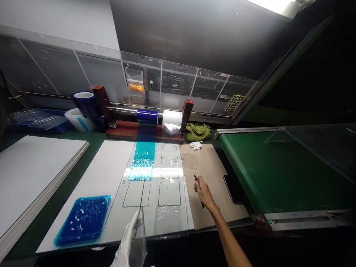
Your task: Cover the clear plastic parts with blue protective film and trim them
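Green matting covers a workbench [96,150], with a clear plastic screen [178,83] along its back and a green conveyor belt [278,176] to the right. At the front, the gloved left hand [126,239] grips the edge of a clear pane [140,237], holding it upright over the near edge of a large clear sheet [139,218] on a white board [108,170]. The bare right hand [204,193] is closed around the handle of a small craft knife [199,191], with the blade pointing up and away from the sheet. The hand hovers over a brown paper pad [217,189].

Rectangular outlines [169,193] mark the large sheet in several places. A strip of blue film [141,163] runs from a roll [147,116] on a wooden rack [144,133] down over the sheet's upper part, ending partway along it, while the lower outlines stay uncovered. Crinkled clear film [167,218] lies near the front edge. A small clear square [189,160] sits on the brown pad, and a crumpled blue sheet [82,220] lies on the white board at the left.
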Tool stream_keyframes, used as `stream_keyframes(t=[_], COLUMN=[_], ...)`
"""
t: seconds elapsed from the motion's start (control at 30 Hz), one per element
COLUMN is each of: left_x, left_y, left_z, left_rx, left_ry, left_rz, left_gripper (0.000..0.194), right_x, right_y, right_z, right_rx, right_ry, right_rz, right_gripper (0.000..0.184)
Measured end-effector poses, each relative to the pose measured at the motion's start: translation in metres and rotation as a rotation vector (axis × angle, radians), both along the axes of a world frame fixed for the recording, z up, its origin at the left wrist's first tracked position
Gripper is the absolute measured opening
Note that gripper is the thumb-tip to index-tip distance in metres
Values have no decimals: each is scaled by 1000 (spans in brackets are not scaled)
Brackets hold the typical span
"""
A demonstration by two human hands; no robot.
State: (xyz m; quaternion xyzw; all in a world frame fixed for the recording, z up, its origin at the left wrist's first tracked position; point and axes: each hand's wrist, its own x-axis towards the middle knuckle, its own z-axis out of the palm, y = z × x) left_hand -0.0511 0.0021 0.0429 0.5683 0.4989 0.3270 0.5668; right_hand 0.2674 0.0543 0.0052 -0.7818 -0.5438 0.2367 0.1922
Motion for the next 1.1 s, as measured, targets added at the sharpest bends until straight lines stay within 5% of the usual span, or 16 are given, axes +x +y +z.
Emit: stream_keyframes(t=[0.17,0.27,0.37,0.57,1.1], left_x=[-34,-56,-74,-103,-132], left_y=[-9,-19,-34,-60,-77], left_z=[54,78,92,108,115], left_rx=[306,472,573,644,734], left_ry=[283,371,398,346,320], left_rz=[-219,-369,-442,-494,-564], left_gripper=[108,112,113,114,115], right_x=[-93,-145,-182,-228,-262], right_y=[-71,-111,-140,-169,-191], right_z=[85,133,158,156,158], right_rx=[109,82,122,181,207], right_ry=[691,680,557,573,542], right_rz=[155,309,428,479,488], right_gripper=[35,36,35,80,75])
